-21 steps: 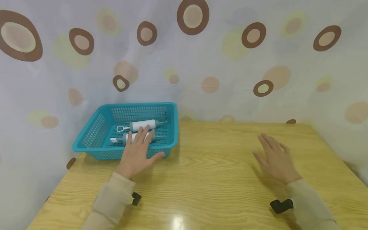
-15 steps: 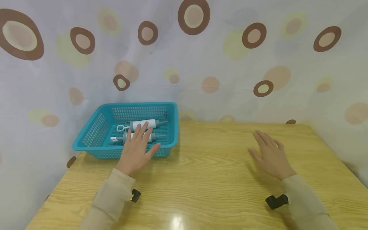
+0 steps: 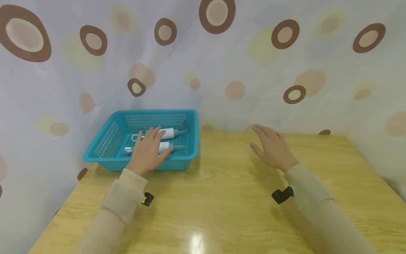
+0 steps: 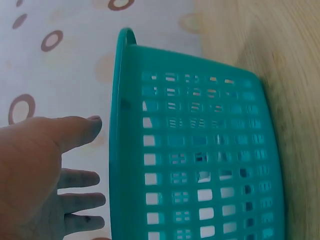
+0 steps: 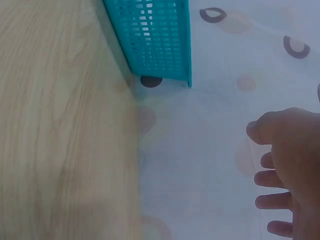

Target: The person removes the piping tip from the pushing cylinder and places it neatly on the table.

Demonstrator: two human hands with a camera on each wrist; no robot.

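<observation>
A turquoise mesh basket (image 3: 177, 164) holds two syringe-like tools with white barrels, grey ends and thin nozzles. The farther syringe (image 3: 169, 133) has a white loop handle; the nearer syringe (image 3: 164, 146) lies roughly parallel to it. My left hand (image 3: 146, 151) hovers over the basket's front rim, fingers spread and straight, covering parts of both syringes in the head view. In the left wrist view its fingertips are apart from the rim, with nothing held. To the right of the basket, my right hand (image 3: 274, 150) is above the table, fingers extended and holding nothing.
A wooden table (image 3: 222, 204) spreads in front and to the right of the basket. Behind it hangs a pale cloth (image 3: 215, 63) with brown and beige ovals. Black wrist cameras, such as the one on the right sleeve (image 3: 307, 187), stick out inward.
My right hand has moved left and farther forward, toward the basket. My left hand has shifted slightly forward over the rim. The syringes stay in place, and the head view has tilted slightly.
</observation>
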